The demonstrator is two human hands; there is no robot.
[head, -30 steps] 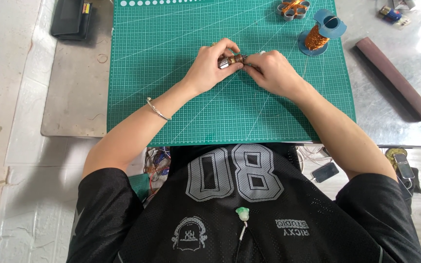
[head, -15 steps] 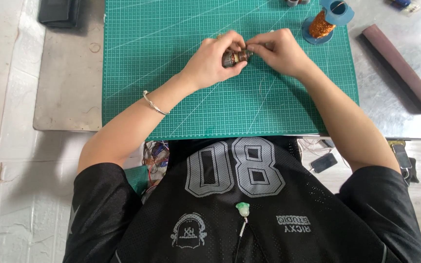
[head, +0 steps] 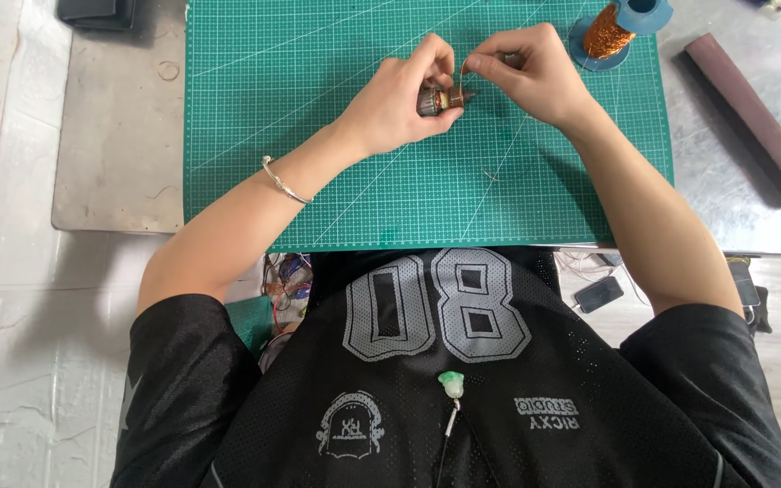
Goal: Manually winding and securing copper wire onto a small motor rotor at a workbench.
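A small motor core, a stubby grey and copper cylinder with a short metal shaft, sits just above the green cutting mat, near its upper middle. The left hand is curled closed around it, thumb and fingers pinching its body so the shaft end points toward the other hand, which looks like a way to keep it steady and turned for fine work. The right hand is closed in a fingertip pinch on a thin wire that runs to the core's end; the wire is too fine to follow far. Behind that hand stands a spool of copper wire, shiny orange on a blue plastic reel, close enough to feed from. The mat is matte with a white grid and lies on a dull metal table. A long dark maroon bar lies at the right. A silver bracelet circles the left wrist.
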